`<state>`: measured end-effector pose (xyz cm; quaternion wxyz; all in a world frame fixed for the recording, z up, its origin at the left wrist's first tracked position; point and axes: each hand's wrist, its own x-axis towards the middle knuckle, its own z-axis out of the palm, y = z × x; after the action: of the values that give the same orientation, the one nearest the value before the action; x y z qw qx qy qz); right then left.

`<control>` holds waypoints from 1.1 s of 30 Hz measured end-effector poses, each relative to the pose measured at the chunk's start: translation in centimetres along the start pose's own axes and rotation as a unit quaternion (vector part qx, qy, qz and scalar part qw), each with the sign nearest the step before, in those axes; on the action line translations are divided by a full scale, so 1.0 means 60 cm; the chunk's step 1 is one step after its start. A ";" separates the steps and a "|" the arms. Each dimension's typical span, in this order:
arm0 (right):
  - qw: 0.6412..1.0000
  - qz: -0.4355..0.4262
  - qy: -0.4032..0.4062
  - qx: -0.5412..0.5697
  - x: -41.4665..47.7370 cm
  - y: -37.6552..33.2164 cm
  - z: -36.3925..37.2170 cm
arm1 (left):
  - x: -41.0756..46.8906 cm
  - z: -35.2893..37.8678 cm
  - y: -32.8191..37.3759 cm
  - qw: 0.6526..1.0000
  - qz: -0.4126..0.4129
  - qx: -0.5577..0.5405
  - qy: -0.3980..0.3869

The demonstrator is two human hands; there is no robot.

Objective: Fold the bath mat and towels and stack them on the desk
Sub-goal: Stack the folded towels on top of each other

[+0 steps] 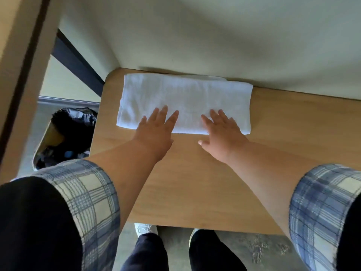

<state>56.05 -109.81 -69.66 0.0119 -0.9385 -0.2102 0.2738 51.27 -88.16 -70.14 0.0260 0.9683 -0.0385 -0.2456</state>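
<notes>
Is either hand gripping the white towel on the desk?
No, the left hand and right hand rest flat with straight fingers on the folded towel.

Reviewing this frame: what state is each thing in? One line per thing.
towel: folded into a flat rectangle, lying at the far side of the desk.
left hand: open, straight fingers resting on the towel's near edge.
right hand: open, fingers spread on the towel's near edge.
desk: bears the towel.
bin: on the floor, black liner, not empty.
</notes>
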 end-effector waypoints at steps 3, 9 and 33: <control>0.998 -0.016 0.062 0.004 0.031 0.023 0.027 | 0.032 0.023 -0.024 0.999 -0.038 0.016 0.019; 0.987 -0.050 0.136 -0.076 0.056 0.053 0.030 | 0.048 0.011 -0.039 0.992 -0.037 0.095 0.069; 0.980 -0.131 0.141 -0.056 -0.378 -0.110 -0.501 | -0.485 -0.504 -0.028 0.988 -0.100 0.039 0.110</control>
<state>51.82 -110.11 -31.68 0.0247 -0.9312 -0.3424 0.1227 40.33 -82.98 -29.91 -0.0328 0.9886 0.0523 -0.1372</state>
